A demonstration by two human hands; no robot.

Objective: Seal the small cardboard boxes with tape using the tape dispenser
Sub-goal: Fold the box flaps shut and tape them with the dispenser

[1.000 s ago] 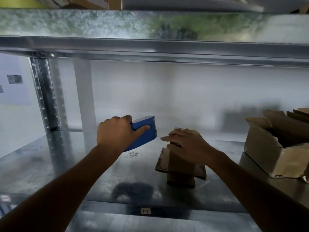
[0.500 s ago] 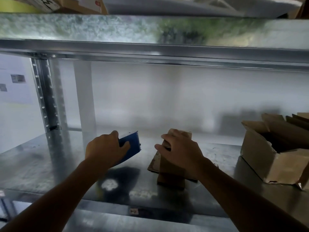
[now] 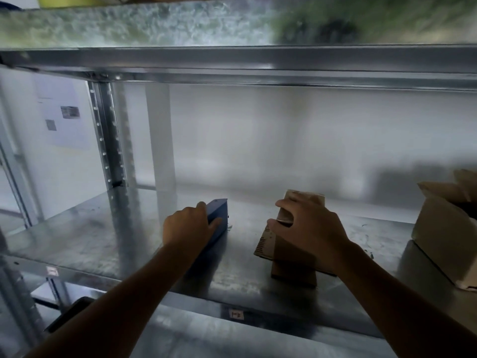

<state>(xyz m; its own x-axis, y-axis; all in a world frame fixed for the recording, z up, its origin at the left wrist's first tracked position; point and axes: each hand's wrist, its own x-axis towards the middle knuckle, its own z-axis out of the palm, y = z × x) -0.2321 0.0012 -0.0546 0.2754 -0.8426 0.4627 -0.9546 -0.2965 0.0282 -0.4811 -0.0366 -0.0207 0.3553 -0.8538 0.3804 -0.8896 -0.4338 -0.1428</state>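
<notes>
My left hand [image 3: 189, 224] grips the blue tape dispenser [image 3: 219, 214], whose lower end meets the metal shelf [image 3: 77, 236]. To its right my right hand [image 3: 308, 227] curls over the top of a small cardboard box [image 3: 294, 262] standing upright on the shelf. The box's top end [image 3: 305, 196] shows above my fingers. A flat piece of cardboard [image 3: 264, 244] lies under or beside the box on its left. The dispenser and the box are apart.
A larger open cardboard box [image 3: 444, 228] sits at the right edge of the shelf. An upper metal shelf [image 3: 232, 60] hangs close overhead. A perforated upright post [image 3: 108, 140] stands at the back left, with papers [image 3: 63, 115] on the wall behind.
My left hand has carried the dispenser down and left, away from the box, to the shelf surface. My right hand stays on the box, now gripping its top.
</notes>
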